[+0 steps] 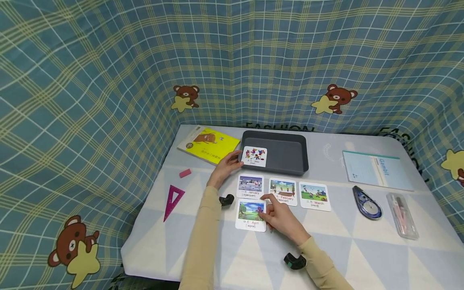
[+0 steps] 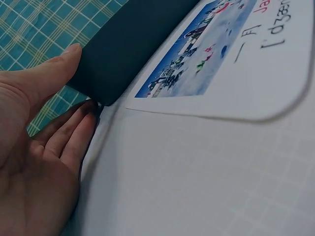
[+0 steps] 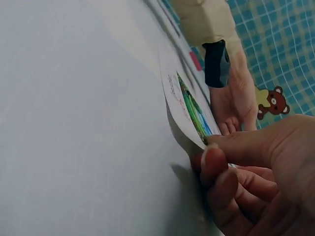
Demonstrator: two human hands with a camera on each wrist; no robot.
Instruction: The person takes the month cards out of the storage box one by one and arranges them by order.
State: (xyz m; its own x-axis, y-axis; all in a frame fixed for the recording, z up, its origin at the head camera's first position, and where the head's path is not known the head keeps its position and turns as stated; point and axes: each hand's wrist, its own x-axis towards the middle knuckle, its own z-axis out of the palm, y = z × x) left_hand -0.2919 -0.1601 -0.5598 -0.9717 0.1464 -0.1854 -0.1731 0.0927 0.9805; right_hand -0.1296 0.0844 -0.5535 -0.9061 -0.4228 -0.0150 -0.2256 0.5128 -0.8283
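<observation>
April picture card (image 1: 251,215) — white, rounded corners, a green meadow scene above its label — lies just below centre of the head view, under the January card (image 1: 250,186) in a row with the February card (image 1: 283,191) and March card (image 1: 315,196). The right hand (image 1: 282,219) pinches its right edge, apparently lining it up beneath the row. The left hand (image 1: 227,165), higher and left of centre, rests open with its fingertips at the May card (image 1: 255,156), which leans on the near wall of the dark grey plastic tray (image 1: 290,141). A yellow book (image 1: 209,144), pink eraser (image 1: 185,173) and magenta set square (image 1: 172,200) sit toward the left; a pale blue notebook (image 1: 373,169), correction tape (image 1: 367,202) and clear pen case (image 1: 401,214) toward the right.

Left wrist view: the left hand (image 2: 39,162) fills the lower left, fingers straight and relaxed beside the tray's corner (image 2: 123,54); the January card (image 2: 236,54) lies flat at upper right.

Right wrist view: thumb and fingers (image 3: 219,172) at lower right nip the April card's (image 3: 189,110) corner, lifting that edge off the pale table — a grip that lets it slide.
</observation>
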